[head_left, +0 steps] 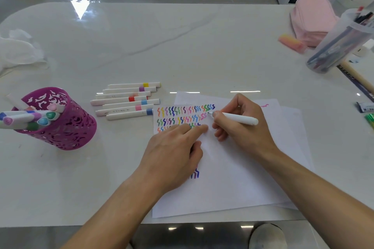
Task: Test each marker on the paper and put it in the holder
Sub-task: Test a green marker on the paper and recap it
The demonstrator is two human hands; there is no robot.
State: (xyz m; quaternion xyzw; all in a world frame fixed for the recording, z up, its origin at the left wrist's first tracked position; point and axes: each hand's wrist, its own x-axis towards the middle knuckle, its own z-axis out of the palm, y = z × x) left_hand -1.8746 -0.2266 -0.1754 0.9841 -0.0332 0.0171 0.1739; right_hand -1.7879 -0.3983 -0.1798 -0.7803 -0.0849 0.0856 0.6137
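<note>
White paper lies in front of me, its top left filled with rows of coloured squiggles. My right hand grips a white marker with its tip on the paper at the end of the second row. My left hand rests flat on the paper, fingers straight, covering part of the lower squiggles. Several capped white markers with coloured bands lie in a row left of the paper. A purple perforated holder stands at the far left with several markers sticking out of it.
A clear plastic jar of pens leans at the right beside a pink pouch and a pink eraser. Crumpled white plastic lies at the left edge. A wooden stick and green pens sit far right.
</note>
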